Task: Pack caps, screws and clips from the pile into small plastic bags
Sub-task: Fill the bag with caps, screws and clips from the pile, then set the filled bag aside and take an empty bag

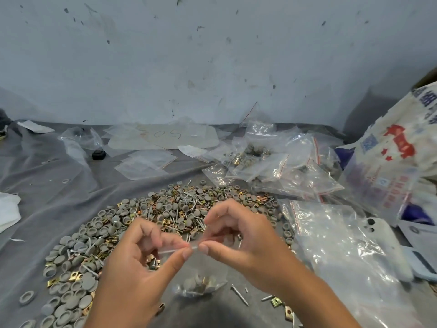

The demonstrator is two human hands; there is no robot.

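A wide pile (pixel 151 216) of grey round caps, silver screws and brass-coloured clips lies on the grey cloth before me. Above its near edge both my hands hold a small clear plastic bag (pixel 201 284) by its top strip; grey caps and a brass clip sit in its hanging bottom. My left hand (pixel 142 261) pinches the strip between thumb and forefinger. My right hand (pixel 238 235) pinches it from the other side, and the two thumbs almost meet.
Filled zip bags (pixel 272 166) lie heaped at the back right, with empty clear bags (pixel 335 237) nearer on the right and flat ones (pixel 146 162) at the back centre. A printed woven sack (pixel 399 147) stands far right beside a white phone (pixel 387 235). Loose screws and clips (pixel 276 301) lie near the front.
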